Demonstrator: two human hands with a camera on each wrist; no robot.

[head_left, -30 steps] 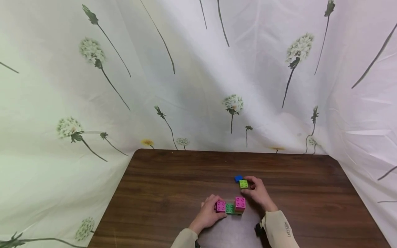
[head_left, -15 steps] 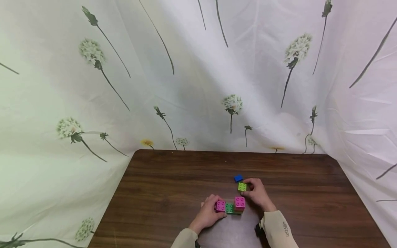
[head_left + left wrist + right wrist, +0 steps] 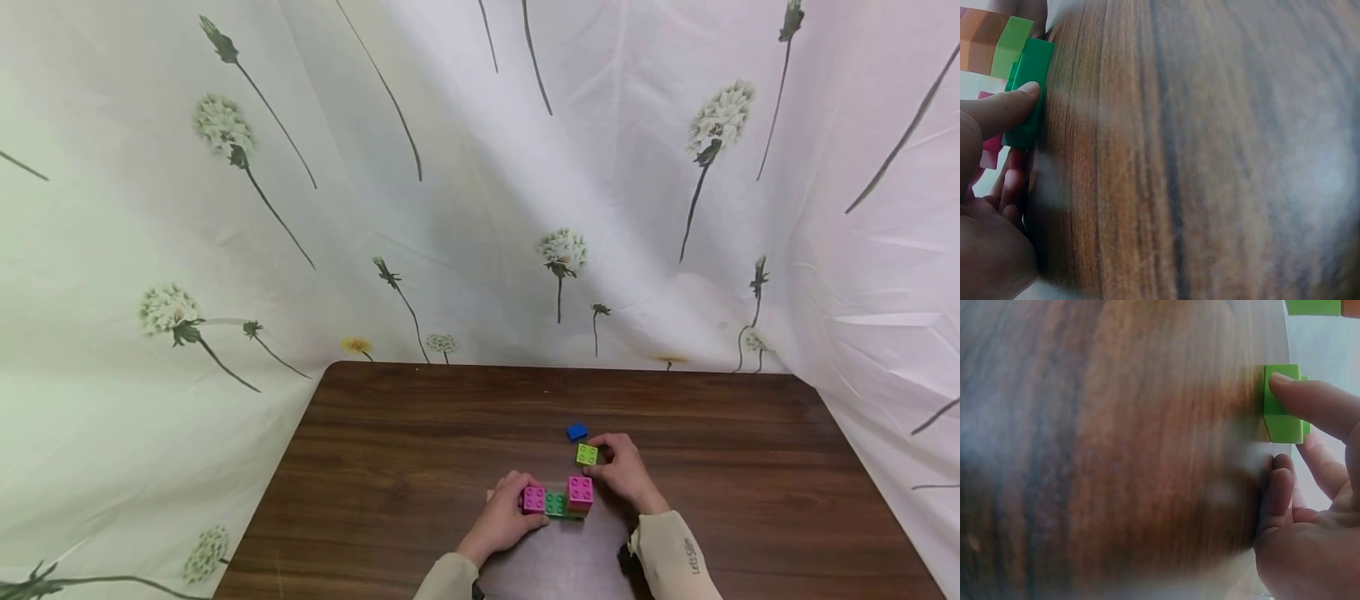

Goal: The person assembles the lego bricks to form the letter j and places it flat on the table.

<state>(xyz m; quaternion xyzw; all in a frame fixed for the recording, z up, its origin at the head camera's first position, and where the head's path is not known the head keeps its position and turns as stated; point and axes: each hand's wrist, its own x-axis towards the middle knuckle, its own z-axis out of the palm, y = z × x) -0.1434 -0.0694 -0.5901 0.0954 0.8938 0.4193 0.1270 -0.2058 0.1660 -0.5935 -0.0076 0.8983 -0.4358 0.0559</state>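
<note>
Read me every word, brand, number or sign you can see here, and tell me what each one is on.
"LetsSlim": sideways on the right sleeve; small, so spelling and spacing are uncertain.
No readable lettering on the bricks, table or flowered cloth.

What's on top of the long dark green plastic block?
Left end: a magenta four-stud block. Right end: a stack, lime-green block lowest, orange-brown section above, pink four-stud block topmost. Between them: bare green studs. Any studs beneath the stack and magenta block are covered.
</note>
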